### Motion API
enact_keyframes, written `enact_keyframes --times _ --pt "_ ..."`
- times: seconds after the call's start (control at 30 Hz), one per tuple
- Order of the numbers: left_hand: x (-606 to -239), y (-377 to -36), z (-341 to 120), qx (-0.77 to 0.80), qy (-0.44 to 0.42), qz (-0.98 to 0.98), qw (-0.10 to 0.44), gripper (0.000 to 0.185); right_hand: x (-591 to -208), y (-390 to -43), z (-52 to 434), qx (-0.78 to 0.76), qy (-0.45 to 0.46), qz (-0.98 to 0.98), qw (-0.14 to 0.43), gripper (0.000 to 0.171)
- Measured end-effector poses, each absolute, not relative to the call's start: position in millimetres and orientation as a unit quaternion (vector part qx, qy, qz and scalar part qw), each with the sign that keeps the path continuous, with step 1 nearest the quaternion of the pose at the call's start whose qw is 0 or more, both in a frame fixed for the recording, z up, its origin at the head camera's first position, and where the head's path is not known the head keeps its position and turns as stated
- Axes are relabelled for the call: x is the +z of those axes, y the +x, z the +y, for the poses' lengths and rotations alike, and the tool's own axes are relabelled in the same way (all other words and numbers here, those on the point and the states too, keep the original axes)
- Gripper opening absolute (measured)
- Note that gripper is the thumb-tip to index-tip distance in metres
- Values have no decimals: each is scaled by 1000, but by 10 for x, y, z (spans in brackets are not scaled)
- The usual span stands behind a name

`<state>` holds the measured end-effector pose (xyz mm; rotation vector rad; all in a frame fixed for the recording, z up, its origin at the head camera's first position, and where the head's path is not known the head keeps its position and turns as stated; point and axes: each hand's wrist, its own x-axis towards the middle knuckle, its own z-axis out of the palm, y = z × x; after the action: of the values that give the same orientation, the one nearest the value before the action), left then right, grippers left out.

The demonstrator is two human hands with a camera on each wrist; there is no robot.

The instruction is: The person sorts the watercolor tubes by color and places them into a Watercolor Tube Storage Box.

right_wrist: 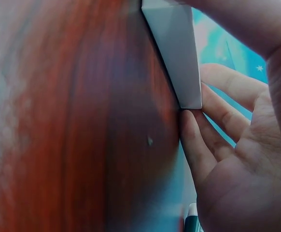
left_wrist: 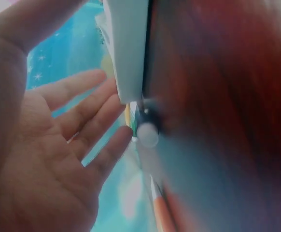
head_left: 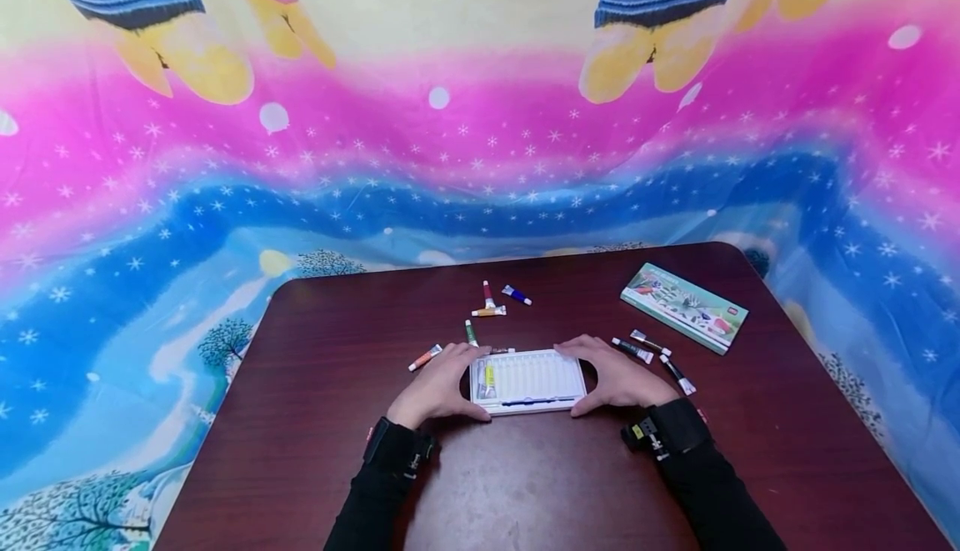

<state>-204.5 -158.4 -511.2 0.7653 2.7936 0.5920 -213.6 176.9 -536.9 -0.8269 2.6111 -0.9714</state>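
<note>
A white plastic paint tray [head_left: 532, 410] with a row of slots lies on the dark wooden table, long side toward me. Inside, a yellow paint tube [head_left: 490, 380] occupies the left end, and a blue-handled paintbrush [head_left: 536, 402] runs along the near edge. My left hand [head_left: 442, 384] holds the tray's left end, thumb at the near corner and fingers at the far one. The right hand [head_left: 618, 374] grips the opposite end the same way. Each wrist view shows the white end wall [left_wrist: 128, 53] between thumb and fingers, with fingertips right at the far corner [right_wrist: 191, 99].
Behind the tray lie several paint tubes: red [head_left: 487, 293], blue [head_left: 517, 294], ochre [head_left: 489, 312] and green [head_left: 471, 333]. An orange tube [head_left: 425, 358] is left of it. Dark-labelled tubes [head_left: 632, 351] lie to the right, before a flat green illustrated box [head_left: 686, 308]. A printed cloth [head_left: 480, 142] hangs behind.
</note>
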Motion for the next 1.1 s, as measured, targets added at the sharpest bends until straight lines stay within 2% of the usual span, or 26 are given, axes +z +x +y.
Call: enact_keyframes --times 0.1,0.2,0.43,0.67,0.9,1.0,1.1 --pt "-5084 -2065 -1621 214 261 936 97 93 -5372 -2138 1770 -329 -280 894 118 96" --pt "-5047 -2160 -1643 220 251 939 84 77 -5386 -2145 1772 -330 -278 895 113 97" --pt "-5009 -2645 -1498 171 218 961 -27 39 -5392 -2137 1767 -330 -277 895 114 96" --pt "-5039 -2927 -1268 105 189 974 -62 27 -5376 -2144 1762 -325 -278 897 110 96" --pt "-5138 -2974 -1120 41 166 981 -88 7 -5366 -2149 1761 -328 -280 895 116 96" --pt "-5153 -2965 -1085 48 167 981 -84 5 -5366 -2143 1759 -327 -280 894 120 97" --pt "-5142 -2961 -1047 87 175 978 -67 11 -5358 -2137 1763 -329 -275 895 119 96"
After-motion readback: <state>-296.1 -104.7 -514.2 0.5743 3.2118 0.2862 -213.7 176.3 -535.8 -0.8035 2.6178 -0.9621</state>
